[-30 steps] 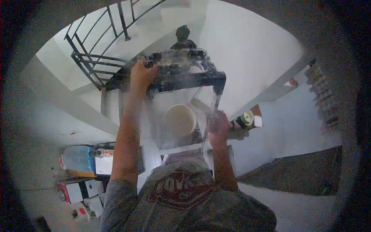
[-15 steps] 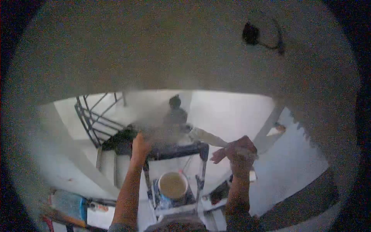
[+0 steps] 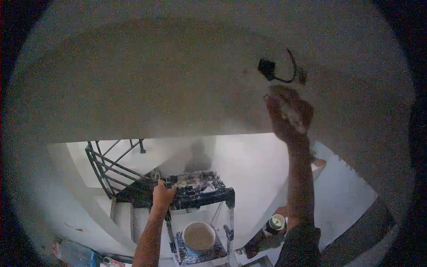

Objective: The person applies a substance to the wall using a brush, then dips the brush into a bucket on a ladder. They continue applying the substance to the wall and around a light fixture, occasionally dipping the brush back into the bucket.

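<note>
My left hand (image 3: 163, 196) is closed at the left corner of a paint-splattered stepladder top (image 3: 200, 196), with part of its grip hidden. My right hand (image 3: 290, 111) is raised against the grey plastered surface (image 3: 169, 84) overhead. Its fingers are curled and pale smears show on it; whatever they may hold is too dim to make out. Just above that hand, a black fitting (image 3: 267, 67) with a loose cable (image 3: 293, 71) sticks out of the surface. Below the ladder top, a round bucket (image 3: 199, 236) holds a beige mix on a splattered step.
Dark stair railings (image 3: 111, 164) and steps (image 3: 126, 218) lie to the left. A white wall (image 3: 249, 173) stands behind the ladder. An open round tin (image 3: 276, 222) is at lower right, and a blue container (image 3: 80, 256) at lower left.
My right hand has risen from beside the ladder to the overhead surface near the cable. My left hand stays at the ladder's corner. The view has tilted upward, and a grey haze has thinned.
</note>
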A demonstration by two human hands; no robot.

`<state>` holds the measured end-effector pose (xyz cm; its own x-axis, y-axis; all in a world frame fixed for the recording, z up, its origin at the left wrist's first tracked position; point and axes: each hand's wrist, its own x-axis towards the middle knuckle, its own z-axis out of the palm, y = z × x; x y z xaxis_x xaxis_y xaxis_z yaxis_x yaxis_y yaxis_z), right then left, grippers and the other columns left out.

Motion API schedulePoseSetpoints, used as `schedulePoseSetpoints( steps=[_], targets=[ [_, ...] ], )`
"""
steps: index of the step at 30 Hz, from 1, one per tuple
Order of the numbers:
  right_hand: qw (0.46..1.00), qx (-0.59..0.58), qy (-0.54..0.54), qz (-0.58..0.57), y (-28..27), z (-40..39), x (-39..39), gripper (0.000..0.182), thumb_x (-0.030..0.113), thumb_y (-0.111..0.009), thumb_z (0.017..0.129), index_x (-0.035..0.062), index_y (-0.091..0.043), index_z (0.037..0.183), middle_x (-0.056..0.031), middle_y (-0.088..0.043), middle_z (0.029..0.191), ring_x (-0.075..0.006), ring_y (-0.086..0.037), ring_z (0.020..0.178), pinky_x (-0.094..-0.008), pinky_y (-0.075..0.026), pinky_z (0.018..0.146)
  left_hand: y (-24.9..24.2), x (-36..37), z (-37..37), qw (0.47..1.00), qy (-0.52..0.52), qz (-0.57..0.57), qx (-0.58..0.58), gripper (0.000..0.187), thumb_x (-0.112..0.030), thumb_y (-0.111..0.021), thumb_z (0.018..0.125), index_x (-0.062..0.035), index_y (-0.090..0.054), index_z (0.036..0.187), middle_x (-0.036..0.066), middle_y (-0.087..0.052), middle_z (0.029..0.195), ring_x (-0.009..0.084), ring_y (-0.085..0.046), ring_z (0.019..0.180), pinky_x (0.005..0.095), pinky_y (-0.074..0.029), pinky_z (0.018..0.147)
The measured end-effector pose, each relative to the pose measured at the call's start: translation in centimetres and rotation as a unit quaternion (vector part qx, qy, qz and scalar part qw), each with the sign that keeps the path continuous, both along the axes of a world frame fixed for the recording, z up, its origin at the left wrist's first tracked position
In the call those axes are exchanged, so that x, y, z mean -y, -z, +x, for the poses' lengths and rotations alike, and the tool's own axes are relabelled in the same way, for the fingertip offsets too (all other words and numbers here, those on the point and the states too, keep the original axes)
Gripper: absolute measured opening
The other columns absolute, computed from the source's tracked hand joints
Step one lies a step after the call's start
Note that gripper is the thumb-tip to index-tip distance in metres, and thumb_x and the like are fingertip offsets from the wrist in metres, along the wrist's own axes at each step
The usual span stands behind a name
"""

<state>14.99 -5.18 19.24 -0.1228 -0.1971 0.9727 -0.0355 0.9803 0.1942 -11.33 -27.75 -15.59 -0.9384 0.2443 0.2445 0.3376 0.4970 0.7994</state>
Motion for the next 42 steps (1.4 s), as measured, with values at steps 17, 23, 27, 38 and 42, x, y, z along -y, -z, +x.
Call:
schedulePoseSetpoints(
  steps=[17, 23, 27, 38, 42],
  targets=[
    [0.993, -0.059, -0.053, -0.084, -5.9, -5.4, -4.0, 0.023, 0.021, -0.071, 0.084, 0.0073, -0.071, 0.102, -0.0094, -0.072, 0.095, -0.0201, -0.070, 0.084, -0.0316, -0.054, 0.078, 0.9, -1.9, 0.1, 0.994, -0.023, -0.055, -0.089, 0.051, -0.034, -0.070, 0.076, 0.0069, -0.051, 0.100, 0.031, -0.063, 0.086, 0.0470, -0.062, 0.085, 0.0509, -0.052, 0.074],
    [0.979, -0.164, 0.091, -0.078, -6.7, -9.2, -3.5, 0.027, 0.025, -0.071, 0.083, 0.0084, -0.070, 0.105, -0.0109, -0.071, 0.099, -0.0246, -0.069, 0.085, -0.0339, -0.054, 0.077, 0.7, -1.8, 0.1, 0.998, -0.017, -0.025, -0.058, 0.051, -0.034, -0.071, 0.074, 0.0059, -0.051, 0.097, 0.030, -0.063, 0.084, 0.0470, -0.062, 0.084, 0.0511, -0.051, 0.073],
    [0.991, -0.095, -0.090, -0.009, -7.1, -10.8, -1.4, 0.032, 0.028, -0.073, 0.080, 0.0084, -0.070, 0.105, -0.0105, -0.071, 0.098, -0.0250, -0.069, 0.085, -0.0349, -0.054, 0.078, 0.7, -1.8, -0.1, 0.997, -0.007, -0.033, -0.075, 0.050, -0.034, -0.072, 0.073, 0.0056, -0.052, 0.095, 0.029, -0.063, 0.083, 0.0463, -0.062, 0.084, 0.0507, -0.051, 0.075],
    [0.977, -0.203, 0.005, 0.062, -7.4, -9.3, -5.4, 0.020, 0.016, -0.072, 0.082, 0.0074, -0.070, 0.100, -0.0081, -0.071, 0.091, -0.0150, -0.067, 0.079, -0.0308, -0.055, 0.072, -1.0, 0.0, 0.7, 0.996, -0.032, -0.047, -0.062, 0.048, -0.034, -0.071, 0.074, 0.0056, -0.052, 0.094, 0.031, -0.063, 0.087, 0.0458, -0.063, 0.086, 0.0506, -0.051, 0.075],
    [0.950, -0.100, -0.266, -0.128, -6.2, -7.7, -5.8, 0.017, 0.005, -0.071, 0.081, 0.0049, -0.068, 0.098, -0.0049, -0.069, 0.095, -0.0107, -0.065, 0.082, -0.0260, -0.055, 0.073, 0.2, -0.2, -0.4, 0.997, -0.015, -0.031, -0.067, 0.049, -0.034, -0.070, 0.075, 0.0061, -0.052, 0.095, 0.031, -0.063, 0.087, 0.0459, -0.063, 0.086, 0.0500, -0.051, 0.075]
  ],
)
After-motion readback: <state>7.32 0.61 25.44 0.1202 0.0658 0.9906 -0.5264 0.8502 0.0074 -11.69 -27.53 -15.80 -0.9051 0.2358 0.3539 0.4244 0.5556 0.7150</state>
